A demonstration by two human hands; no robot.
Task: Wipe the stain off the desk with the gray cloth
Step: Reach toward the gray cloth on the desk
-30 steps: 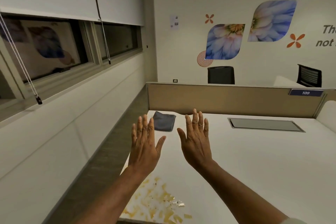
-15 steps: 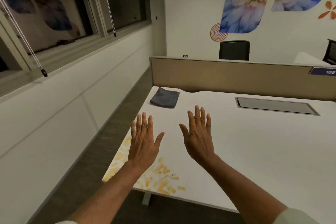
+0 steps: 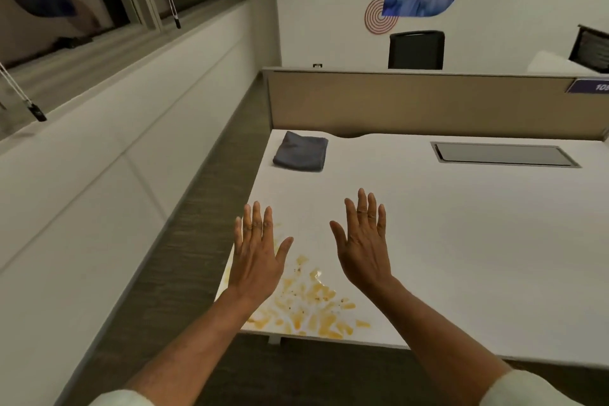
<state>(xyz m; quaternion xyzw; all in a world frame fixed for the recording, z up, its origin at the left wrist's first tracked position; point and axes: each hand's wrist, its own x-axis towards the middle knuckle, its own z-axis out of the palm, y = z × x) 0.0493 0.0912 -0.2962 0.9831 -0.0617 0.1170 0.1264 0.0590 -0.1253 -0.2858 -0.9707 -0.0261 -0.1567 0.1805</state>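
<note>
Both your hands are up in front of you, palms down, fingers spread flat, nothing in either one. Your left hand [image 3: 255, 257] hangs over the near left corner of the desk [image 3: 461, 241], your right hand [image 3: 364, 247] just beside it toward the middle, the two apart with a gap between the thumbs.

Below that gap and toward you lies the stain [image 3: 309, 306], a yellow-orange splatter with small dark flecks, running right out to the near edge. Part of it is hidden under your left palm and wrist.

The cloth [image 3: 300, 151] is what matters now. It sits folded at the far left corner, close to the beige divider [image 3: 412, 102], well apart from both hands and straight ahead beyond them. It looks roughly square, so there's no strong long axis to line up with; its near edge faces you a little skewed.

Which hand? It lies between the lines of your two hands, a touch nearer the left hand's side. Either would serve, by my reckoning, but the left has the straighter reach along the desk's left edge. So the first step is a forward reach to that corner; the wiping hasn't begun and the stain looks untouched.
</note>
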